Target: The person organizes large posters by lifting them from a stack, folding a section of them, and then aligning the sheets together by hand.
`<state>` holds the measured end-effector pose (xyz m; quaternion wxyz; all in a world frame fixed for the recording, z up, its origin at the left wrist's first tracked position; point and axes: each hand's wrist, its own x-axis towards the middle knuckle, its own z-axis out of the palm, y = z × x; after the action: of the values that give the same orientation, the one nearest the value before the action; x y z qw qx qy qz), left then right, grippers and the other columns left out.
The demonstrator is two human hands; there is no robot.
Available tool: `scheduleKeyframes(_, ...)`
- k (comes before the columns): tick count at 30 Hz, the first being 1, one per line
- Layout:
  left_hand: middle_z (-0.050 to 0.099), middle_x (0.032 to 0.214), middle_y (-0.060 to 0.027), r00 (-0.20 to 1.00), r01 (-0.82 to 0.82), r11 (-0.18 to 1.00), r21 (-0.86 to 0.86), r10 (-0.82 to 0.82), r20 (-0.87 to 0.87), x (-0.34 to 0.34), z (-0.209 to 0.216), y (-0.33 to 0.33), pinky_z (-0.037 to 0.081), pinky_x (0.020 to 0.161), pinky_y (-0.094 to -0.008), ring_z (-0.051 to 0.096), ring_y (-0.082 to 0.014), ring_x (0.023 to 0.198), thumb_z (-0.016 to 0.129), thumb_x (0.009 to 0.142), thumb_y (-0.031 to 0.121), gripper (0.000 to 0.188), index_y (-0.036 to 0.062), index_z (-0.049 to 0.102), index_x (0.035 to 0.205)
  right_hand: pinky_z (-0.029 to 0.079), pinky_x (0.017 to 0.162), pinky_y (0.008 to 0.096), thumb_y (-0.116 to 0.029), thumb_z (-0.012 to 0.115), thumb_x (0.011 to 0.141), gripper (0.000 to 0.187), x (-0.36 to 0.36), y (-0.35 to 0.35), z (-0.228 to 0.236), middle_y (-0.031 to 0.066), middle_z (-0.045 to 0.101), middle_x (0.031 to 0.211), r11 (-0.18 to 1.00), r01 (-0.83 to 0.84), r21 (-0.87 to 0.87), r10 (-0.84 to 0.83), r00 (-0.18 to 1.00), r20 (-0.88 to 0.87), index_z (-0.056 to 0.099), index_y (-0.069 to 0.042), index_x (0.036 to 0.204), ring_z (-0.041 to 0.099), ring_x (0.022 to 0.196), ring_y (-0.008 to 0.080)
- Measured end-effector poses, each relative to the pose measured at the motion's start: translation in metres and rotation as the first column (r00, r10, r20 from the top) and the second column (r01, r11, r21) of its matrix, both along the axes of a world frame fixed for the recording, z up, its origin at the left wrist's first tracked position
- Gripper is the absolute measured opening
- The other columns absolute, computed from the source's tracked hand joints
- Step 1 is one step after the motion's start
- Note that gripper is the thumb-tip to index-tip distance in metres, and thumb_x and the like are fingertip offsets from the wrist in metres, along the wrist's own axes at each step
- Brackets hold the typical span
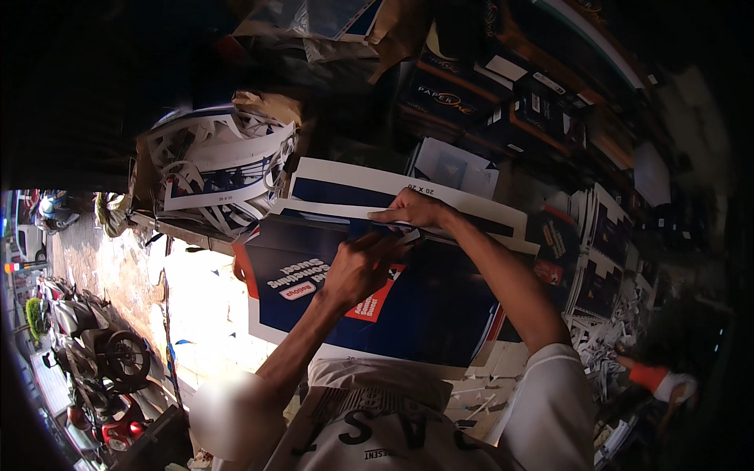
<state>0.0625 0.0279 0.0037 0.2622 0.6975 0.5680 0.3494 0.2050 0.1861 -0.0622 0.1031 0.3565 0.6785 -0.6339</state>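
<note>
A stack of large dark blue printed sheets (440,275) with white borders and an orange-red patch lies in front of my body. My right hand (422,209) reaches over its far part, thumb and fingers closed on a narrow white paper strip (330,209) along the sheet's far edge. Just nearer and to the left, my left hand (357,268) bends over the top sheet with curled fingers. A small dark and pale piece shows by its fingertips, too hidden to name. Beyond the strip lies another blue sheet (322,192) with a wide white border.
An open carton (145,177) full of paper offcuts (236,157) stands at the far left. Dark boxes (448,98) are stacked at the far right. Piled printed sheets (601,243) and shredded scraps (613,337) lie to the right. Parked motorcycles (94,337) and a person (660,381) are farther off.
</note>
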Motion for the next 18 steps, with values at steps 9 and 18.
scheduleKeyframes(9,0.069,0.091,-0.0170,0.993,0.076,0.993,-0.086,-0.068,0.092,-0.020,-0.020,0.025,0.056,0.057,-0.0373,0.068,-0.0296,0.063,0.068,0.082,0.002,0.016,0.0018,0.067,0.099,0.049,0.062,0.0345,-0.076,0.061,0.076,0.075,0.002,0.032,0.014,0.0106,0.066,0.074,0.936,-0.248,0.251,0.178,0.946,0.271,0.074,-0.003,0.079,0.065,0.071,0.0196)
scheduleKeyframes(18,0.061,0.112,-0.0208,0.786,0.343,0.851,-0.397,-0.491,-0.375,-0.038,-0.004,0.075,0.051,0.095,-0.0396,0.058,-0.0358,0.114,0.084,0.071,0.036,0.075,-0.0056,0.050,0.123,0.044,0.098,0.0355,-0.066,0.056,0.088,0.073,0.051,0.013,0.007,0.0153,0.063,0.123,0.984,-0.180,0.019,0.178,0.981,0.078,0.060,-0.005,0.128,0.060,0.114,0.0264)
